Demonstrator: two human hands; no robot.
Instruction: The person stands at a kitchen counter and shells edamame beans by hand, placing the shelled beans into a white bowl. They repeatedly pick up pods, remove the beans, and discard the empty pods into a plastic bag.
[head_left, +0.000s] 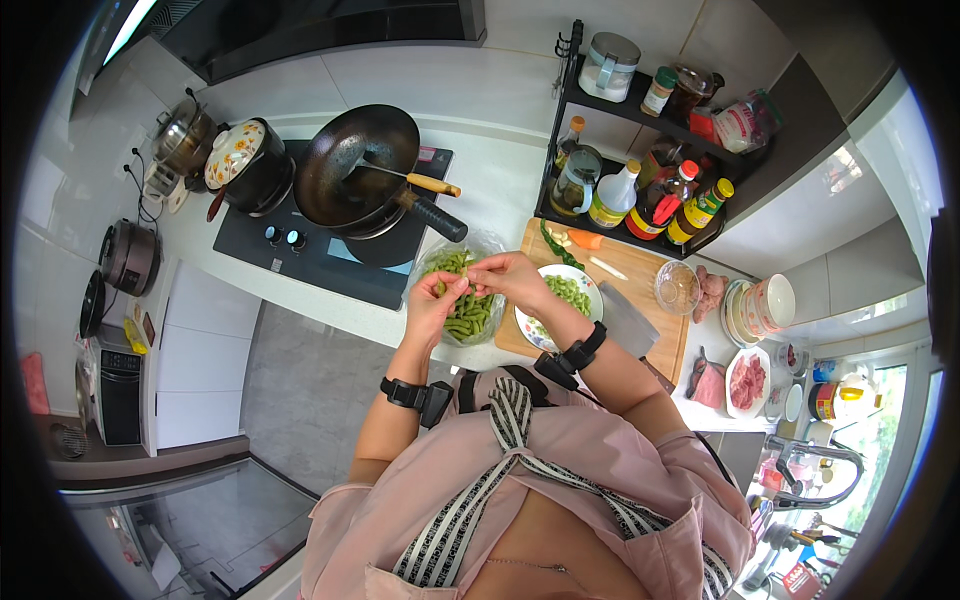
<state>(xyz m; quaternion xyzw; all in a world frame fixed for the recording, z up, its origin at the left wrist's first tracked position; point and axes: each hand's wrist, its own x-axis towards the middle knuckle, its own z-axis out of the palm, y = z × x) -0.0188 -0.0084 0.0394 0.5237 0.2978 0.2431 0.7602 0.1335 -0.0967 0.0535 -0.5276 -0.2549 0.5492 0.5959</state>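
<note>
My left hand (433, 304) and my right hand (510, 279) meet fingertip to fingertip, pinching a small green soybean pod (466, 276) between them. Below them lies a clear plastic bag (491, 319) that holds many green pods (469, 319). Just right of the bag stands a patterned white plate (528, 330) with shelled green beans (568, 292) on it, partly hidden by my right forearm. The plate rests on a wooden cutting board (671, 341). A cleaver (628, 321) lies beside the plate on the board.
Green peppers (562, 246), a carrot piece (585, 238) and a glass bowl (678, 287) are on the board. To the left, a wok (356, 169) with a spatula sits on the cooktop (315, 259), its handle pointing towards the bag. A bottle rack (637, 112) stands behind the board. Raw meat (748, 381) lies at right.
</note>
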